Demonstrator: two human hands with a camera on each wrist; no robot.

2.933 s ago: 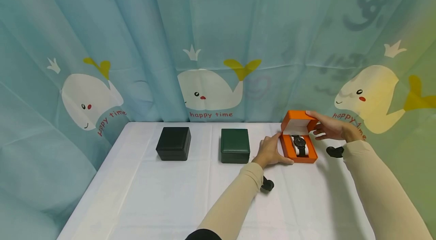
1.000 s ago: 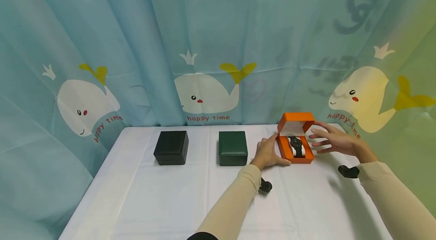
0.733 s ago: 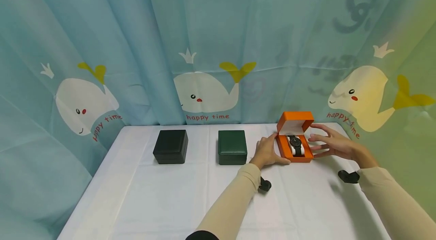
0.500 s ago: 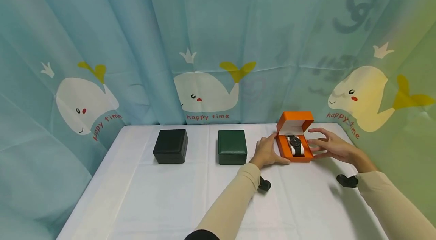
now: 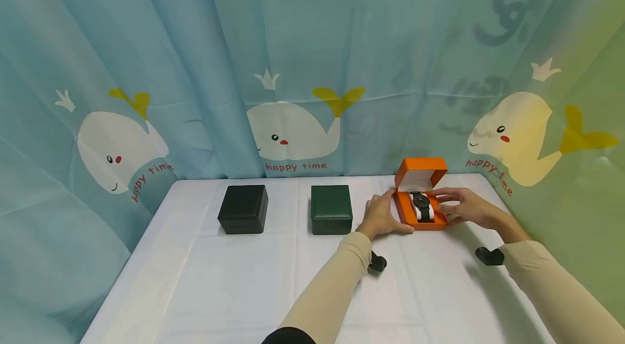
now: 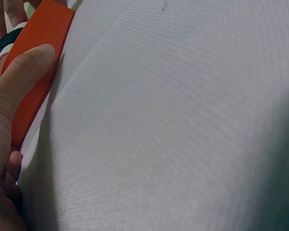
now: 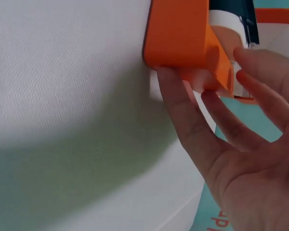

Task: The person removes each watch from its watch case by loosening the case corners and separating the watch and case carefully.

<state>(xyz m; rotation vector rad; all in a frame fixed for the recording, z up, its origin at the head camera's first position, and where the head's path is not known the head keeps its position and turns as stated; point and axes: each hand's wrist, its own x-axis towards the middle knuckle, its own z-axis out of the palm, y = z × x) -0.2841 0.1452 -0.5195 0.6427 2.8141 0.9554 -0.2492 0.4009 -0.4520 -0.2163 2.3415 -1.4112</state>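
An orange watch box (image 5: 429, 226) stands on the table with its lid raised. Inside lies a black watch (image 5: 422, 203) round a white cushion. My left hand (image 5: 380, 217) holds the box at its left side. Its thumb (image 6: 31, 62) lies on the orange front wall in the left wrist view, while another finger reaches the hinge corner. My right hand (image 5: 466, 207) is at the box's right side with fingers extended. In the right wrist view its fingertips (image 7: 168, 79) are at the side wall, and the upper ones reach the rim near the watch strap (image 7: 249, 21).
A closed green box (image 5: 332, 208) stands left of my left hand, and a closed black box (image 5: 243, 208) farther left. All rest on a white tablecloth (image 5: 244, 290). A whale-print curtain (image 5: 303, 34) hangs right behind the table's back edge.
My right hand let go of the raised lid, dropped along the box's right side and came in to the rim near the watch. The left hand stayed on the box.
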